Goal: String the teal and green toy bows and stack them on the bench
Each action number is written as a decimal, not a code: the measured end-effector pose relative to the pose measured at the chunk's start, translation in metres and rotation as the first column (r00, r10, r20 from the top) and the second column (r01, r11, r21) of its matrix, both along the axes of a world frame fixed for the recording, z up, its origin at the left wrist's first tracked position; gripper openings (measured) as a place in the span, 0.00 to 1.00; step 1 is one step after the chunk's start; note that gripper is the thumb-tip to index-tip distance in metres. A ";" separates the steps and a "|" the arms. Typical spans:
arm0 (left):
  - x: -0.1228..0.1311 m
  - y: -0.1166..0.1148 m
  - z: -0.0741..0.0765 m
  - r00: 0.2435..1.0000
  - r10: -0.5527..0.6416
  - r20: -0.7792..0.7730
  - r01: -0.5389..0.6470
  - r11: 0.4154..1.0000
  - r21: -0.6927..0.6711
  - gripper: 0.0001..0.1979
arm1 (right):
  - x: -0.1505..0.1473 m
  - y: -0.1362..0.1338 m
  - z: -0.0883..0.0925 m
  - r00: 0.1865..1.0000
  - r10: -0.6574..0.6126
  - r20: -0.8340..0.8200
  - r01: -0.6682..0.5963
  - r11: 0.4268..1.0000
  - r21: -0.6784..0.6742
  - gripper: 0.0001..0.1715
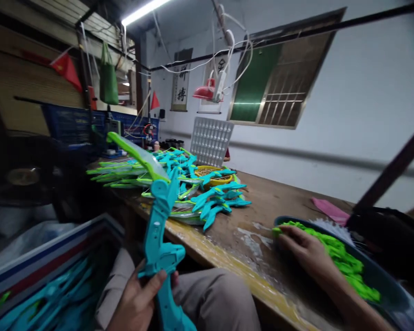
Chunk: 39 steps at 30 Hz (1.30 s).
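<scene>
My left hand [141, 294] is closed around the turquoise grip of a toy bow [157, 225], held upright over my lap. One lime-green limb with a clear strip slants up and left from the bow's top; its lower end runs out of the picture. On the right, my right hand [305, 250] is closed in a pinch at the near rim of a dark basin [388, 294]. A small green plastic part [277, 231] shows at its fingertips, its exact shape too blurred to tell. Many similar green parts [348, 271] fill the basin.
A heap of turquoise and green toy bows [179, 184] covers the left of the wooden table [272, 193]. Behind it are a yellow basket [212, 177] and a grey moulded tray [212, 140]. A striped bag [55, 271] with turquoise pieces stands lower left. A red lamp [205, 91] hangs above.
</scene>
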<state>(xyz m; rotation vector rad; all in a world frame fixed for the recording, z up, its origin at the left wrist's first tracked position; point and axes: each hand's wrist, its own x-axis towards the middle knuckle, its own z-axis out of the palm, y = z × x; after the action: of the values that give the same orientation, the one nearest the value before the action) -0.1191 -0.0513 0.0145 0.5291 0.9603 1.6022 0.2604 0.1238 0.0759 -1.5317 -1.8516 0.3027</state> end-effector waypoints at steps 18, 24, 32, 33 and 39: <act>-0.006 -0.038 -0.002 0.996 0.046 0.071 -0.047 0.999 0.008 0.36 | -0.244 -0.141 -0.009 0.566 0.707 -0.423 -0.639 0.701 0.317 0.08; 0.003 -0.032 0.006 0.995 0.084 0.050 -0.087 0.995 0.056 0.32 | -0.246 -0.142 -0.010 0.687 0.639 -0.346 -0.551 0.769 0.325 0.03; 0.021 -0.039 0.019 0.962 0.247 -0.119 -0.242 0.969 0.060 0.25 | -0.227 -0.120 0.009 0.574 0.636 -0.516 -0.799 0.573 -0.183 0.28; 0.022 -0.039 0.017 0.944 0.289 -0.161 -0.283 0.957 0.058 0.25 | -0.227 -0.119 0.011 0.548 0.614 -0.568 -0.819 0.532 -0.216 0.28; 0.024 -0.039 0.001 0.896 0.388 -0.216 -0.387 0.921 0.046 0.27 | -0.237 -0.126 -0.010 0.297 0.234 -0.926 -0.905 0.378 -0.195 0.35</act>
<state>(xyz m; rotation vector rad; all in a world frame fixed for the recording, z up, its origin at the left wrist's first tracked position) -0.0949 -0.0905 0.0155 0.5488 1.2950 1.9276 0.0232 -0.0026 0.0658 -0.5753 -1.4604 2.0272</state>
